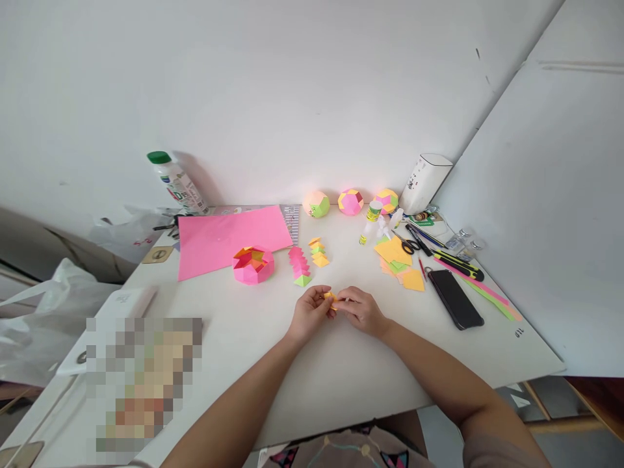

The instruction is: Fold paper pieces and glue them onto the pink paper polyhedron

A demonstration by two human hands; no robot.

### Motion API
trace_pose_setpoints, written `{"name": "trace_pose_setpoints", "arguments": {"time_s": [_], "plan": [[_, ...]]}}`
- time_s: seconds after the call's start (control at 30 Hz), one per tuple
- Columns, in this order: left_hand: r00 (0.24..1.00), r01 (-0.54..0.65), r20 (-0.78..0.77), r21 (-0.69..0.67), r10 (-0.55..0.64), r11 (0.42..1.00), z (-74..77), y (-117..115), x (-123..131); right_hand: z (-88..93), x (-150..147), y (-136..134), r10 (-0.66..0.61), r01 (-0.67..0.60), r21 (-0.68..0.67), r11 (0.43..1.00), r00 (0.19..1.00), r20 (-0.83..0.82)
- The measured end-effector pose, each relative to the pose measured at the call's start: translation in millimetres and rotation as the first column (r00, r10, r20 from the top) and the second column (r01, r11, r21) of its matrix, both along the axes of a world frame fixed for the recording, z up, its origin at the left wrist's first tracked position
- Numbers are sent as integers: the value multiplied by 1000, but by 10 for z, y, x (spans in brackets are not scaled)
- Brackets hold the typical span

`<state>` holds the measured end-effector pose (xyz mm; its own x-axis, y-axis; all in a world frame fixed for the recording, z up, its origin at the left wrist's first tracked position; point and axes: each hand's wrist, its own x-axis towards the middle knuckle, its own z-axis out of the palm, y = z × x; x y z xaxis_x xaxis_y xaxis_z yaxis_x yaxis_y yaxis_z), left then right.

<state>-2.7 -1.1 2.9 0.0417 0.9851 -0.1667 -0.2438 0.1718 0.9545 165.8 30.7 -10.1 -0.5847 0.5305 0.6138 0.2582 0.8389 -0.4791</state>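
Pinching a small orange paper piece [329, 296] between your left hand [311, 311] and right hand [363, 311], midway between the near and back edges of the table [312, 396].
Your left thumb and fingers hold it, and your right fingers close narrowly on its right side; how firmly they press, you cannot tell. The piece should feel nearly weightless, a little crisp at any fold yet easily crushed, so take it lightly by its edges. Nearer the back edge stand a pink folded stack [299, 262] and an orange-and-green stack [319, 252], probably just as delicate.
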Motion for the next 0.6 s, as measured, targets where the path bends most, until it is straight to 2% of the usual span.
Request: {"name": "trace_pose_setpoints", "arguments": {"time_s": [0.33, 0.6], "plan": [[998, -56, -37, 19, 56, 998, -73, -4, 17, -36, 8, 39, 15, -15, -40, 999, 1000, -2], [987, 29, -161, 80, -16, 996, -187, -17, -5, -57, 9, 46, -2, 1, -210, 978, 1000, -4]]}}
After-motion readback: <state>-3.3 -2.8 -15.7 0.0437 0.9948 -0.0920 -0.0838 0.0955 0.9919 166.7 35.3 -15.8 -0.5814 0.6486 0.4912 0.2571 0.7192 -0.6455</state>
